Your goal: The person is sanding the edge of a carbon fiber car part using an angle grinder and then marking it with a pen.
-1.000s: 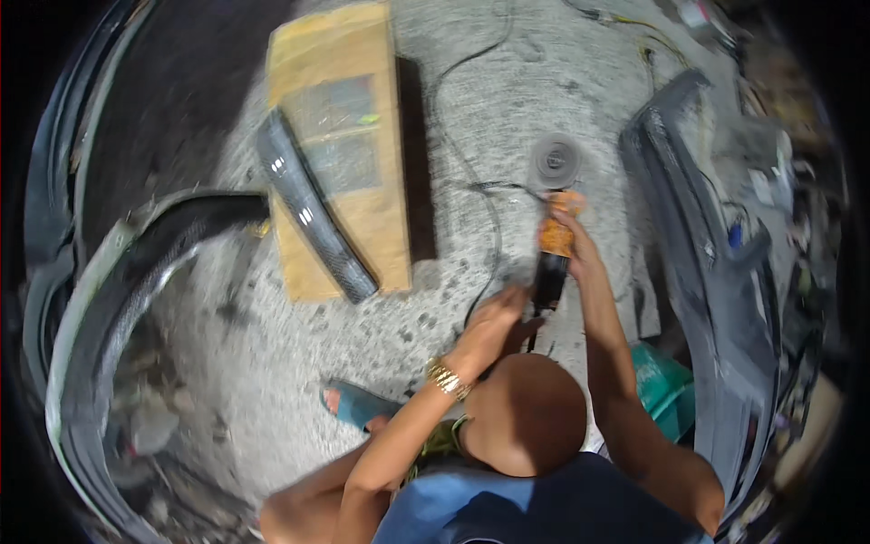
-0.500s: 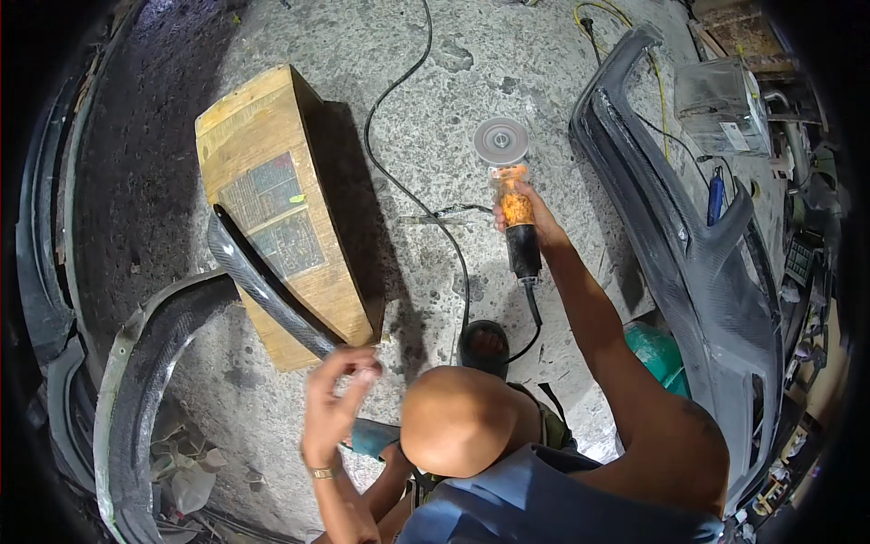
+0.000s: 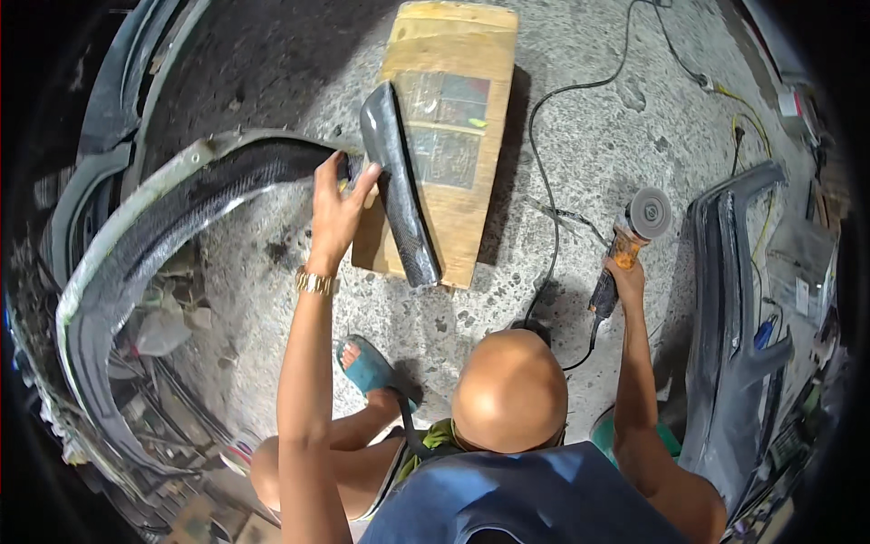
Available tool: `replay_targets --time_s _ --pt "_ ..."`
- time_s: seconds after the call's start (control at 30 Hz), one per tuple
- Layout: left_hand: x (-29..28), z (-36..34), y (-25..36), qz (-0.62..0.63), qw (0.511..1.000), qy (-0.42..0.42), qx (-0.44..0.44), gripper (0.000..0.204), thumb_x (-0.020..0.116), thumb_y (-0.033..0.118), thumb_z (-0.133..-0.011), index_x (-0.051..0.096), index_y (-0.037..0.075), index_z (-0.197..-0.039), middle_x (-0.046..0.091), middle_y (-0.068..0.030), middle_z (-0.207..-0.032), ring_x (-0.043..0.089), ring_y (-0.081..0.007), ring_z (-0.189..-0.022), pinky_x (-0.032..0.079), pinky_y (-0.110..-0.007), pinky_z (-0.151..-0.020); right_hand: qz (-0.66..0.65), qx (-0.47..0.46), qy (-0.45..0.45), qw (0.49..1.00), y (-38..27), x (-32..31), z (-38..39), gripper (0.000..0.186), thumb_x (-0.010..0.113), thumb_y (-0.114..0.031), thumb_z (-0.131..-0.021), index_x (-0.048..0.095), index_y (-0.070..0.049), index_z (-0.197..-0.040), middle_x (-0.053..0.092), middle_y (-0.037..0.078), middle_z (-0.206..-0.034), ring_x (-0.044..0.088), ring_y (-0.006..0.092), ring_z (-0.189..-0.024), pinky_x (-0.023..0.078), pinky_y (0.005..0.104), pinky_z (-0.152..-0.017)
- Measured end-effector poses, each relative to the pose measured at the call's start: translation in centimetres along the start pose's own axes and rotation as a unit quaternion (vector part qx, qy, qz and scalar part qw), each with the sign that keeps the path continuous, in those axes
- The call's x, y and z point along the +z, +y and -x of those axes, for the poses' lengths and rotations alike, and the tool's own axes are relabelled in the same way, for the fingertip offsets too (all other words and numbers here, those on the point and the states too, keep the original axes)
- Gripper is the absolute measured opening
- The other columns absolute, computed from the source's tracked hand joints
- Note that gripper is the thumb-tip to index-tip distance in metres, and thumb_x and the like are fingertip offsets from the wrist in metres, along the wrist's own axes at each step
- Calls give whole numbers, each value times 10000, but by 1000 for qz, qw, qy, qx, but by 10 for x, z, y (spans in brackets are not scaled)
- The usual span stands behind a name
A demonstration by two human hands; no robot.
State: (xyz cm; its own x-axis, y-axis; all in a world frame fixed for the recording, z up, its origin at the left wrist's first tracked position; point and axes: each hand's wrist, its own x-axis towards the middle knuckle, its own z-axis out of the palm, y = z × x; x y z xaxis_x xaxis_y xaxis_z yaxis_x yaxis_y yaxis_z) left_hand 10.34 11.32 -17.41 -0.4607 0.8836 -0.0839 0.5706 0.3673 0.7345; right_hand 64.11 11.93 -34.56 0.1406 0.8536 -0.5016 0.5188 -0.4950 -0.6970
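Observation:
My right hand [image 3: 626,279] is wrapped round the body of an angle grinder [image 3: 625,247], orange and black, its round disc [image 3: 649,213] facing up. My left hand [image 3: 339,210], with a gold watch [image 3: 315,282] on the wrist, reaches out, thumb and fingers apart. It is over the end of a large curved dark arch panel [image 3: 217,186]; whether it touches the panel I cannot tell. Close by its thumb, a narrow glossy carbon-fibre strip [image 3: 399,186] lies lengthwise on a wooden box [image 3: 458,213].
The grinder's black cable [image 3: 535,154] loops over the rough concrete floor. On the right stands a long grey bumper-like part [image 3: 725,299], with a green container [image 3: 669,439] partly hidden by my arm. More curved panels [image 3: 113,100] stand at the left edge. My sandalled foot [image 3: 367,363] is below the box.
The view has swung left. My left hand has stretched forward, from near the strip's lower end to its left side. My right hand keeps hold of the grinder, which has turned slightly.

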Motion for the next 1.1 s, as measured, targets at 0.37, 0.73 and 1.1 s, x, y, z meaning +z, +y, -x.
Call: replay_targets --time_s 0.37,0.73,1.1 --pt "20 0 -1 246 958 -117 -86 949 834 455 -808 424 -149 -1413 678 -254 -1191 696 -242 -1024 536 -337 -928 161 -341 -27 926 -125 97 77 411 731 -193 -856 594 20 -1180 582 192 -1057 582 369 -970 477 437 -893" --pt "20 -11 4 392 908 -134 -69 828 828 306 -841 414 -121 -1418 632 -211 -1250 653 -214 -1076 529 -312 -947 452 -408 -22 793 -130 156 3 150 592 13 -823 553 -43 -956 575 166 -987 590 356 -976 494 450 -823" --pt "37 -46 -5 225 972 -69 7 734 855 385 -731 559 -56 -1238 639 -210 -1174 610 -319 -1131 470 -440 -994 368 -506 -130 769 -152 141 68 287 620 0 -801 573 -31 -1082 562 165 -1036 559 382 -1020 458 470 -843"
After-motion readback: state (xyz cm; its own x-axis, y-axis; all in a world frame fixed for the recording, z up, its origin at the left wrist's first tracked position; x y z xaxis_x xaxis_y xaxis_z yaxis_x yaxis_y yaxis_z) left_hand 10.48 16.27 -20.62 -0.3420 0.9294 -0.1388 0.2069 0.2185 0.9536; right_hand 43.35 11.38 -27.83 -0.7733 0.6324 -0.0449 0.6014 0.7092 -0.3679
